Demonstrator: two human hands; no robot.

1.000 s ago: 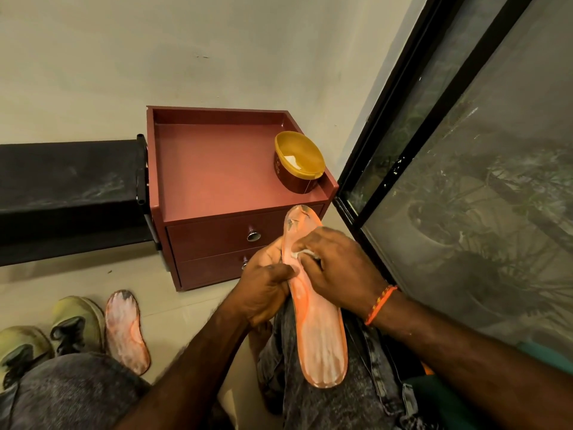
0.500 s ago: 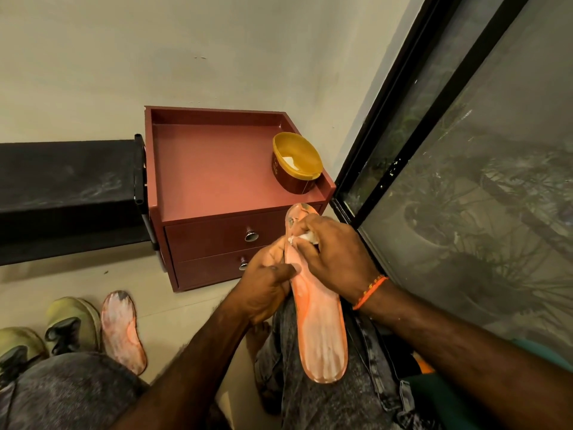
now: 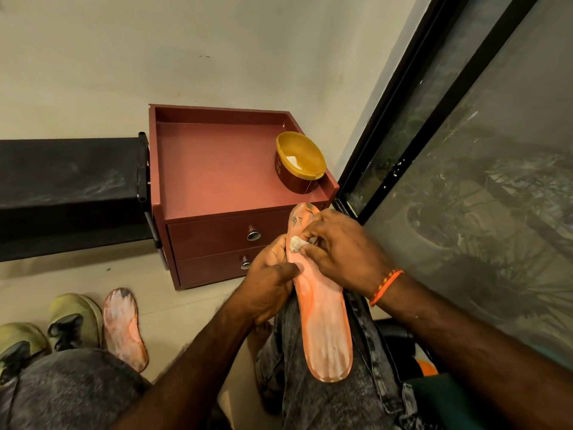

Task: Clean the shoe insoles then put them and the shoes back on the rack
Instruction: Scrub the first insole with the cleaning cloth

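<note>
An orange insole [image 3: 322,318] lies along my right thigh, toe end pointing away and smudged dark. My left hand [image 3: 269,283] grips its left edge near the middle. My right hand [image 3: 338,246] pinches a small grey-white wad of cloth [image 3: 296,243] and presses it on the insole's front part. A second orange insole [image 3: 124,327] lies on the floor at the lower left. Beside it stand two olive-green shoes [image 3: 74,318], one partly cut off by the frame edge [image 3: 18,342].
A maroon two-drawer cabinet [image 3: 217,187] stands against the wall with a yellow-rimmed tub [image 3: 299,162] on top. A black rack shelf [image 3: 68,187] runs to its left. A black-framed window [image 3: 465,150] fills the right side.
My right hand with the cloth has slid up the insole toward the toe and back a little. The left hand keeps the same grip.
</note>
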